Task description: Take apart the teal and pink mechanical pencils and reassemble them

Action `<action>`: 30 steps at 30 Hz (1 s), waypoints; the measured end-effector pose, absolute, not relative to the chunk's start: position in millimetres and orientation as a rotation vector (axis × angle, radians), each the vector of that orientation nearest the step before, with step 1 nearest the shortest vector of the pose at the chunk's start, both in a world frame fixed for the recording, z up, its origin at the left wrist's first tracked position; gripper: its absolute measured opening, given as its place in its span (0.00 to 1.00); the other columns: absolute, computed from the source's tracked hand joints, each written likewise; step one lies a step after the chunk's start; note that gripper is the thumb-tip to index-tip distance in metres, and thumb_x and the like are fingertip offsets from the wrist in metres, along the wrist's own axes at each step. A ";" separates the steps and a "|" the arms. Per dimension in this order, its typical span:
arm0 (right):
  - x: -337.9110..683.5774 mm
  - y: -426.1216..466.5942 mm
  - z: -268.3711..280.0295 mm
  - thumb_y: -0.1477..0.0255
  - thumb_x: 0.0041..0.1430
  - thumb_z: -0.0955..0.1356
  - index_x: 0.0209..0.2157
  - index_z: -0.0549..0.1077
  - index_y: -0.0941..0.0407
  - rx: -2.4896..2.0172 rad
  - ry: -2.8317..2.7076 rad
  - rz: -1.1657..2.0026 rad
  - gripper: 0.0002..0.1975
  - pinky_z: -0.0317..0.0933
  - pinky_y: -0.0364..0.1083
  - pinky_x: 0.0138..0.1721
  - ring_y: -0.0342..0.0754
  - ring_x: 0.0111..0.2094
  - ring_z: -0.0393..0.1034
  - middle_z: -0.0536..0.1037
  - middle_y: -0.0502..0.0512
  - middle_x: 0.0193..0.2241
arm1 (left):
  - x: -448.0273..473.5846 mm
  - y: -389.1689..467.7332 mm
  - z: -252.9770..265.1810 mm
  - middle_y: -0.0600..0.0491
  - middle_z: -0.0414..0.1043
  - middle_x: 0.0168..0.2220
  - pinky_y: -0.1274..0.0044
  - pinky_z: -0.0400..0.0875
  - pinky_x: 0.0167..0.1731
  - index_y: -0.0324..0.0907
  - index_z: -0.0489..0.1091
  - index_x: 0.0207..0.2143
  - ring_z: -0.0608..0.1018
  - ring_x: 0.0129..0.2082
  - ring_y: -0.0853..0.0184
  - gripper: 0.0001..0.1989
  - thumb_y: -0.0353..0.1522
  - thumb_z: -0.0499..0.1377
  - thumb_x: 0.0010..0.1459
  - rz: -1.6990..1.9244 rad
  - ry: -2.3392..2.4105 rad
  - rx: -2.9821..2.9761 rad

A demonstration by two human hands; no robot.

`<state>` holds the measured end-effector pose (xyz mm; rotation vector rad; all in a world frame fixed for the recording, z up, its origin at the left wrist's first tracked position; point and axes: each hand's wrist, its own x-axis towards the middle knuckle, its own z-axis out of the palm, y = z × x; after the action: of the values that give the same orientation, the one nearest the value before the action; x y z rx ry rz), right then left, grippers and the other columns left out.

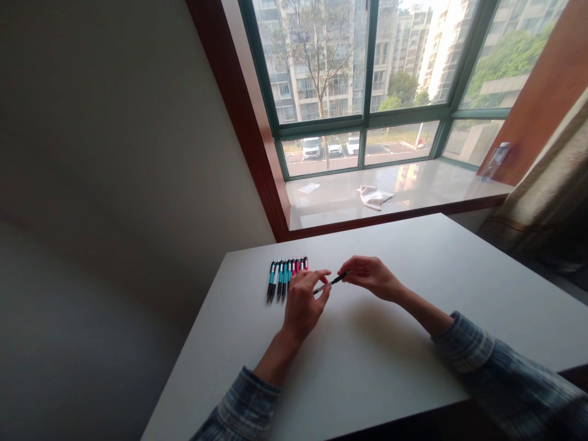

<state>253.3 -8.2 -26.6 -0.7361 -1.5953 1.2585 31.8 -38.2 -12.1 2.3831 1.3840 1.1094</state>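
Observation:
A slim pen with a dark section and a paler, light-coloured length spans the gap between my two hands above the table. My left hand pinches its paler end between thumb and fingers. At the other end, the fingertips of my right hand close on the dark part. Whether the pen is whole or in two pieces, I cannot tell. Just left of my left hand, several pens lie side by side in a row, turquoise, white and pink-red with black grips; my left hand partly covers the pink-red ones.
The white table reaches to a window sill. On the sill lie a crumpled cloth and a flat white packet or paper; a clear bottle stands at its right. A wall borders the left, a curtain the right.

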 end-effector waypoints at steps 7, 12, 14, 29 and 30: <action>254.3 -8.3 -26.0 0.59 0.54 0.77 0.41 0.78 0.55 -0.819 -1.625 1.200 0.18 0.75 0.56 0.46 0.54 0.39 0.81 0.84 0.57 0.37 | 32.2 -39.4 -10.4 0.54 0.80 0.38 0.63 0.69 0.51 0.48 0.75 0.48 0.77 0.44 0.58 0.13 0.28 0.63 0.61 1.107 1.349 2.395; 256.2 -10.2 -25.1 0.55 0.58 0.73 0.35 0.78 0.56 -0.949 -1.694 1.085 0.17 0.72 0.48 0.33 0.49 0.28 0.78 0.82 0.54 0.25 | 33.2 -39.8 -9.1 0.54 0.80 0.39 0.64 0.69 0.51 0.48 0.75 0.48 0.77 0.44 0.59 0.14 0.27 0.63 0.61 1.107 1.337 2.415; 256.7 -10.4 -24.1 0.55 0.60 0.72 0.34 0.79 0.56 -0.955 -1.714 1.076 0.17 0.71 0.47 0.31 0.48 0.26 0.76 0.80 0.53 0.24 | 33.0 -39.4 -9.2 0.55 0.80 0.39 0.64 0.69 0.51 0.48 0.75 0.48 0.76 0.44 0.59 0.14 0.27 0.63 0.60 1.110 1.349 2.409; 258.0 -12.3 -19.2 0.54 0.65 0.68 0.29 0.79 0.55 -1.038 -1.909 0.934 0.20 0.65 0.45 0.30 0.47 0.26 0.74 0.81 0.54 0.24 | 32.5 -40.5 -9.0 0.55 0.80 0.38 0.64 0.69 0.51 0.49 0.74 0.50 0.77 0.43 0.59 0.16 0.26 0.63 0.60 1.099 1.344 2.411; 257.7 -12.6 -18.6 0.53 0.65 0.68 0.28 0.79 0.55 -1.046 -1.920 0.928 0.21 0.64 0.44 0.30 0.47 0.25 0.73 0.81 0.54 0.24 | 32.9 -40.8 -8.7 0.55 0.80 0.38 0.64 0.68 0.51 0.49 0.74 0.50 0.77 0.43 0.59 0.16 0.26 0.63 0.60 1.096 1.338 2.415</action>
<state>257.7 -12.6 -18.6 -1.0458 -1.9195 0.9285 32.9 -40.8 -8.7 2.4146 1.3379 1.0961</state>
